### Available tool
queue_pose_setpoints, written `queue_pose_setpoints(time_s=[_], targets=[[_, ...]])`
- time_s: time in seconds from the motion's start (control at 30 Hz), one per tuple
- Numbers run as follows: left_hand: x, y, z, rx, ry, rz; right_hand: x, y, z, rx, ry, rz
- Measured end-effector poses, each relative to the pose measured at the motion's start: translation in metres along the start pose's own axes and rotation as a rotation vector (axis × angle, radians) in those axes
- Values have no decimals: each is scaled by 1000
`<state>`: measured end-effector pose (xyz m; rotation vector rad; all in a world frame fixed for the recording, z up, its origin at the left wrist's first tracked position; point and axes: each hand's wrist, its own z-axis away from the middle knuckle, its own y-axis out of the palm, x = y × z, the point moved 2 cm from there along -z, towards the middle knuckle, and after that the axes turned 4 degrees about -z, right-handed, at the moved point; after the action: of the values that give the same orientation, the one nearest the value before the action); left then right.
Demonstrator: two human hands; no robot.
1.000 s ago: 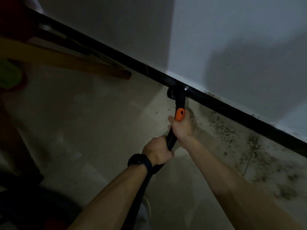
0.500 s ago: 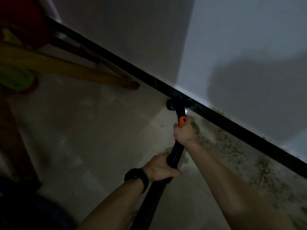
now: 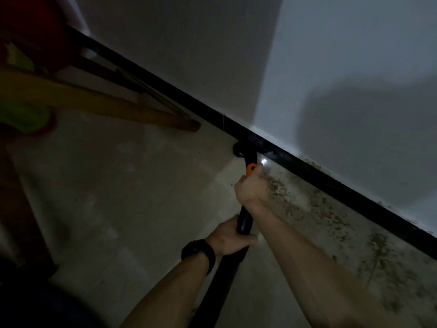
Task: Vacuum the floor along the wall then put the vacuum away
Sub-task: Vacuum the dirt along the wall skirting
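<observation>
- Upper left: a wooden plank [image 3: 123,110] lies slanted on the floor [image 3: 132,185].
- Lower centre: the left hand [image 3: 230,236], with a black watch [image 3: 198,253] on its wrist, curls its fingers round the vacuum tube [image 3: 244,221] where the ribbed hose [image 3: 222,275] joins it.
- Just above, the right hand [image 3: 251,188] grips the tube below the orange collar [image 3: 250,168].
- Centre: the nozzle [image 3: 243,149] sits at the black baseboard [image 3: 331,183].
- Right: dark stains [image 3: 331,233] mottle the floor.

Head view looks steeply down, close over floor [image 3: 123,190] and wall [image 3: 343,67].
</observation>
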<state>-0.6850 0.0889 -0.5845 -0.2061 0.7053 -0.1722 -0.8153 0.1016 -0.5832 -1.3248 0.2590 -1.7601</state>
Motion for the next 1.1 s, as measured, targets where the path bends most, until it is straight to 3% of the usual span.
queue_pose_setpoints(time_s=[0.23, 0.3, 0.4, 0.5, 0.6, 0.8, 0.97, 1.1], targets=[[29, -20, 8, -14, -65, -109, -24, 14, 19, 1, 210, -480], [36, -36, 9, -61, -68, -116, -22, 23, 14, 92, 310, -719], [47, -58, 8, -107, -74, -127, -10, 35, 7, 284, 329, -853], [44, -66, 2, -202, -61, 14, 13, 48, 4, 416, 225, -786], [30, -80, -9, -290, -84, 195, 40, 61, -2, 461, 86, -526], [27, -92, -11, -200, -111, 239, 58, 57, -11, 441, 44, -334], [27, -62, 8, -144, -119, 223, 36, 47, 6, 384, 171, -463], [44, -44, 30, -131, -148, 177, 28, 51, 33, 506, 236, -523]])
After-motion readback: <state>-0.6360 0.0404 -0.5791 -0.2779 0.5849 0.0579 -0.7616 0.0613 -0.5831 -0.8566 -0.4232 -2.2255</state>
